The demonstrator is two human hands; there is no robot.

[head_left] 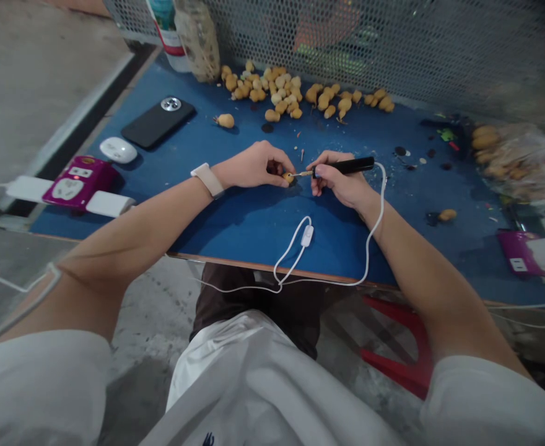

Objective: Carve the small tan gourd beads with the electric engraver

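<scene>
My left hand (259,162) pinches a small tan gourd (288,178) between thumb and fingers, low over the blue table. Most of that gourd is hidden by the fingers. My right hand (340,183) is closed around a black-handled electric pen, like a soldering iron (353,165). Its thin metal tip points left and meets the gourd, or nearly so. From the handle's rear a white cord (375,229) loops down to an inline switch (307,236) near the table's front edge.
Many small gourds (279,87) are heaped along the perforated metal panel (393,49). One gourd (225,121) lies apart. A phone (158,124), white case (118,150) and purple power socket (80,183) stand left. At right are a plastic bag (527,155) and another gourd (448,215).
</scene>
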